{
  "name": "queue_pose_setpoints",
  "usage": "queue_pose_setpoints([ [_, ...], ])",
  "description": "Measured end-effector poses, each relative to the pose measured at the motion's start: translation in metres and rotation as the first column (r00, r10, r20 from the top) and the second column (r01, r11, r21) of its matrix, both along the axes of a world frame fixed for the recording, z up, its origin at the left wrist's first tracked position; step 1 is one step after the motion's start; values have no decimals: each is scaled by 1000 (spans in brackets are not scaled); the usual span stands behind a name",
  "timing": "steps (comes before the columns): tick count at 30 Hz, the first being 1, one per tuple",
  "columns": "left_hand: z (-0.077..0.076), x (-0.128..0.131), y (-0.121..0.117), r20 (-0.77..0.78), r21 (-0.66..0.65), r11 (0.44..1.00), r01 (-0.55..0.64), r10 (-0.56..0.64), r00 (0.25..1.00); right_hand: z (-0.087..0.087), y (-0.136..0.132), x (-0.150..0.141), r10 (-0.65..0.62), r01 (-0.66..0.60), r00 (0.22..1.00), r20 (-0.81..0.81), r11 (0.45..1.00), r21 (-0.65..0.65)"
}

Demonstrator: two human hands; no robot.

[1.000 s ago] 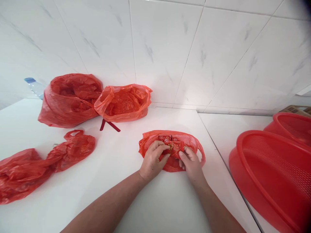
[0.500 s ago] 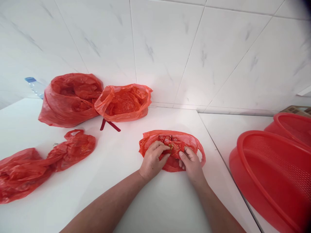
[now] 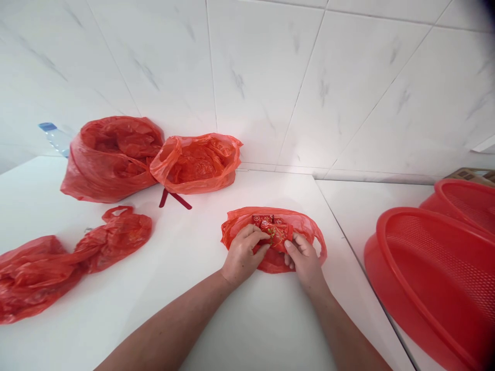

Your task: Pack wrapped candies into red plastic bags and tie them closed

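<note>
My left hand (image 3: 244, 253) and my right hand (image 3: 306, 258) meet over an opened red plastic bag (image 3: 275, 265) lying on the white table. Between them is a small red pouch (image 3: 277, 236) with gold print. Left thumb and forefinger pinch its left side, while the right fingers close on its right edge. Dark red packets (image 3: 263, 219) with white patterns show in the bag just behind the pouch. What the pouch contains cannot be made out.
Two larger red bags (image 3: 112, 159) (image 3: 197, 162) stand against the tiled wall, with dark red strips (image 3: 181, 201) before them. Knotted red bags (image 3: 116, 239) lie at left. A clear bottle (image 3: 56, 139) is behind. Red plastic baskets (image 3: 402, 273) occupy the right side.
</note>
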State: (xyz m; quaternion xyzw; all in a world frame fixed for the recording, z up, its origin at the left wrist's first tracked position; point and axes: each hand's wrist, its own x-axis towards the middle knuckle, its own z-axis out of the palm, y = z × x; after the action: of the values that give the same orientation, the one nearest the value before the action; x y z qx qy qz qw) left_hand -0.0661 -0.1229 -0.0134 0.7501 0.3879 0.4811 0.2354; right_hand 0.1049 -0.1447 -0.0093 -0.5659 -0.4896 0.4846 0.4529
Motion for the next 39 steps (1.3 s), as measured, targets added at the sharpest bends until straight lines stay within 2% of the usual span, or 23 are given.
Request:
queue_pose_setpoints([
  [8, 0, 0, 0, -6, -26, 1000, -3, 3, 1000, 1, -3, 0, -20, 20, 999, 39, 1000, 24],
  [12, 1, -1, -1, 31, -79, 996, 37, -34, 999, 5, -9, -5, -79, 39, 979, 189, 977, 209],
  [15, 5, -2, -1, 93, -126, 984, 123, -112, 989, 7, -14, -11, -106, -28, 934, 341, 931, 365],
  [18, 9, -4, -1, 181, -195, 959, 205, -170, 969, 6, -16, -15, -92, -132, 883, 461, 893, 431],
  [22, 11, -5, 0, 292, -318, 924, 211, -116, 949, 2, -15, -18, -86, -233, 836, 542, 839, 491],
  [26, 8, -4, 2, 288, -405, 903, 142, -21, 957, -1, -15, -19, -59, -278, 827, 559, 821, 498],
  [29, 6, -2, 3, 253, -426, 899, 103, 9, 967, 1, -14, -18, -108, -212, 842, 528, 834, 510],
  [33, 5, -2, 3, 240, -408, 908, 100, 1, 971, 4, -12, -13, -247, 6, 866, 435, 875, 484],
  [36, 4, -2, 4, 222, -401, 911, 101, -10, 975, 2, -9, -9, -245, 82, 887, 390, 917, 390],
  [39, 4, -3, 5, 215, -380, 919, 104, -22, 976, -1, -9, -9, -214, 100, 913, 348, 943, 318],
])
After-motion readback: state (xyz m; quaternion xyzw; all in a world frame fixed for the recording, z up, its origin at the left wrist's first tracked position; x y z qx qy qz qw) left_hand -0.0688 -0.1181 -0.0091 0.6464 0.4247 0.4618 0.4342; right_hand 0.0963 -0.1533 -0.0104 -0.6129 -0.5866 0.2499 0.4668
